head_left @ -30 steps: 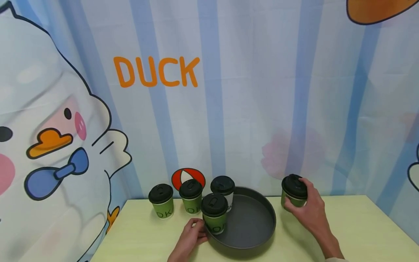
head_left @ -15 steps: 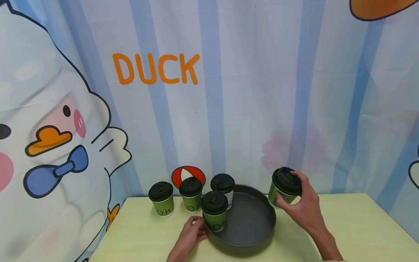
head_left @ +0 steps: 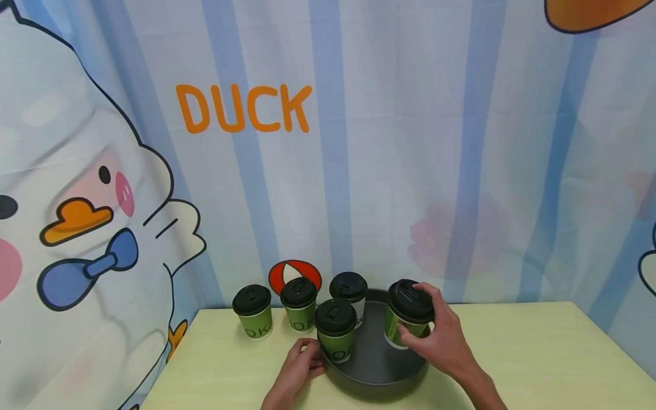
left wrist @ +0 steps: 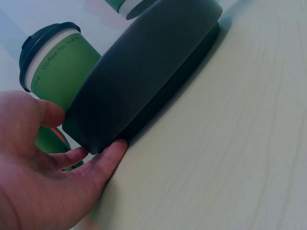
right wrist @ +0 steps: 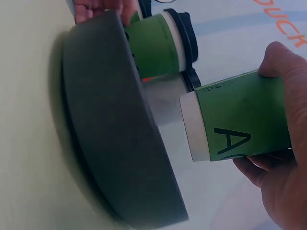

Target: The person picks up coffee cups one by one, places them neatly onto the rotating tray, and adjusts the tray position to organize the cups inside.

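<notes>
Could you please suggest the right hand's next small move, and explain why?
I'd probably lower the held green cup into the gray pan: the right hand grips it over the pan, its base visibly above the rim.

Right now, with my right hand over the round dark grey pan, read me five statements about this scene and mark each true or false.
1. The right hand holds a green cup with a black lid above the round dark grey pan. True.
2. Only three cups are in view. False: the head view shows five.
3. The left hand touches the pan's edge. True.
4. Every cup is green. False: a white cup with a black lid stands behind the front green cup.
5. In the head view, the leftmost green cup stands on the pale yellow table. True.
</notes>
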A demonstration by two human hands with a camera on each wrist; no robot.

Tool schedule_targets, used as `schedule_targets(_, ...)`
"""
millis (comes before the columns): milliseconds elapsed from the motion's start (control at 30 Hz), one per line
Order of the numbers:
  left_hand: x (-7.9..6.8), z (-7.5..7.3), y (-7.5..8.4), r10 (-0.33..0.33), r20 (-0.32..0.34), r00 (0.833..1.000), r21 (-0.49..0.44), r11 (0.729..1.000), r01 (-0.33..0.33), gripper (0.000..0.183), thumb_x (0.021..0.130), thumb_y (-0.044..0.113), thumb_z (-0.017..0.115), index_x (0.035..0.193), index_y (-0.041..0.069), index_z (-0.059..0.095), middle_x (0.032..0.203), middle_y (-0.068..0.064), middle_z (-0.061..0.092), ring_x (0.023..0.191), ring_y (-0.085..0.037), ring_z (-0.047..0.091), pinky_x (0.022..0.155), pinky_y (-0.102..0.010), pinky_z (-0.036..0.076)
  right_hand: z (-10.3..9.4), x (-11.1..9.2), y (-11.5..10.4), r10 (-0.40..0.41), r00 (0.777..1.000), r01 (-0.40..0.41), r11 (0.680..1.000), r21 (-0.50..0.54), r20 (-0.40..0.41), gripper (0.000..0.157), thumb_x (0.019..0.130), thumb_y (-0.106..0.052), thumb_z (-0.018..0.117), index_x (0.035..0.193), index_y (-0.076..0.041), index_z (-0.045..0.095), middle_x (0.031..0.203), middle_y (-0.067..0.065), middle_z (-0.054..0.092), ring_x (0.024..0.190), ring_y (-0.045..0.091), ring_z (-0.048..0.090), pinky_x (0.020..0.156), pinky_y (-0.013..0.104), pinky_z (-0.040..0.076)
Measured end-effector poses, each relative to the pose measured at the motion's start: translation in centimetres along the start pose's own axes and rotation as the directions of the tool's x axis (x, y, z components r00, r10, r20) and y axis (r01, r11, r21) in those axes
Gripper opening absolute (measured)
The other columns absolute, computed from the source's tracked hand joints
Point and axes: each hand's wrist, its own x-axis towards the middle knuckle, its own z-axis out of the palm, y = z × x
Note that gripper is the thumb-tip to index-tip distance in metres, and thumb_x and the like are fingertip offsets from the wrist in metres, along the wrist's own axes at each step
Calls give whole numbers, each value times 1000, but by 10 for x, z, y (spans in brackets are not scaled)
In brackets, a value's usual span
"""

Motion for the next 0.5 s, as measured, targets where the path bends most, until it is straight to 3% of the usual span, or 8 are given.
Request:
schedule_targets(300, -1, -2, 0, -5, 10, 1000, 8, 1000, 5, 38, 105, 23, 51, 129, -6, 47, 103, -13, 60, 90, -17, 61, 83, -36, 58, 24, -10, -11, 11, 995, -15, 999, 37, 98, 81, 74, -10, 88, 142, -23, 47, 130, 4, 61, 105, 17, 64, 85, 37, 57)
schedule_targets(500, 0, -1, 1, -4, 12, 1000, 6, 1000, 4, 39, 105, 24, 51, 130, -6, 47, 103, -12, 60, 89, -17, 61, 82, -35, 58, 35, -17, -11, -1, 986, -13, 996, 86, 168, 80, 75, -11, 88, 141, -26, 46, 126, -5, 60, 100, 12, 64, 83, 35, 57)
